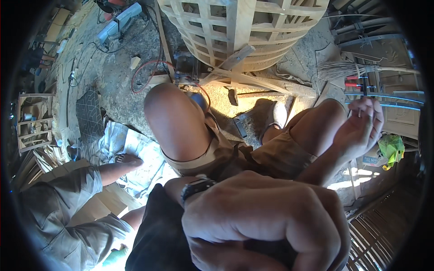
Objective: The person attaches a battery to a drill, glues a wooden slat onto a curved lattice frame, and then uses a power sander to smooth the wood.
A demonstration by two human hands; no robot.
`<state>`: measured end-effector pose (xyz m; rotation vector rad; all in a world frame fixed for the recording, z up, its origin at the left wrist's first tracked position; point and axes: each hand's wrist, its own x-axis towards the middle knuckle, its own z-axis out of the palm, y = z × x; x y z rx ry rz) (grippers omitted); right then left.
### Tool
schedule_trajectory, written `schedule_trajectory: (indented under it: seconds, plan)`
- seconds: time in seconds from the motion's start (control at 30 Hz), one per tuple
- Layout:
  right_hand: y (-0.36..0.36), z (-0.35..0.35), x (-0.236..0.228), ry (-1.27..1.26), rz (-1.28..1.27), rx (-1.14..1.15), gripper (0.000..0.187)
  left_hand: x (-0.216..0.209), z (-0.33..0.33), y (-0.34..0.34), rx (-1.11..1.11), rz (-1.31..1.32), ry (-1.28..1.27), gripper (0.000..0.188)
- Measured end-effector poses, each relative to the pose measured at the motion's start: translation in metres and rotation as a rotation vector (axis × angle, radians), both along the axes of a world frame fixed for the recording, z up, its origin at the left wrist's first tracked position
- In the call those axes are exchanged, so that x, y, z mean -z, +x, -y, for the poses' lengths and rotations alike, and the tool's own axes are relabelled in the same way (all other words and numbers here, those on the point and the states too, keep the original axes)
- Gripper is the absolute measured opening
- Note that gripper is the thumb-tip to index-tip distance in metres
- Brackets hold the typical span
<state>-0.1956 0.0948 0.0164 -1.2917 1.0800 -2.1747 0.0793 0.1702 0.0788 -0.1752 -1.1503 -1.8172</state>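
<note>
Fingers (316,230) of the left hand (253,205) curl pressed together, close to the camera; whether they grip anything cannot be told. Right of the right knee (327,115), the right hand (361,128) bends its fingers inward, contents unclear. Beyond, red-handled bars (353,84) lie near the floor's (118,74) right edge; a wooden lattice frame (239,36) stands toward its far edge.

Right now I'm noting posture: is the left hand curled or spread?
Curled: the left hand bends at the knuckles, with fingers folded under.

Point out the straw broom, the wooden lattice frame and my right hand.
Straw broom (339,70): head view, bristles.
Wooden lattice frame (241,27): head view, broad slat.
Right hand (360,130): head view, middle.
</note>
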Motion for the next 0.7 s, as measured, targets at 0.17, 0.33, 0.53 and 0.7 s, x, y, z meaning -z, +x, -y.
schedule_trajectory:
  seconds: [0.17,0.33,0.53,0.7]
  plan:
    - [-0.003,0.010,0.023,0.026,0.037,-0.279,0.028,0.027,0.024,0.082,-0.568,0.167,-0.037,0.042]
    - [-0.025,0.003,0.044,0.148,0.097,-0.340,0.028,0.220,0.069,0.240,-1.548,0.412,0.557,0.011]
    - [-0.024,0.012,0.048,0.240,-0.017,-0.351,0.029,0.509,0.045,0.213,-1.298,1.758,0.603,0.045]
    - [0.021,0.023,0.026,0.211,0.162,-0.285,0.019,0.594,0.008,0.342,-1.359,1.943,-0.288,0.055]
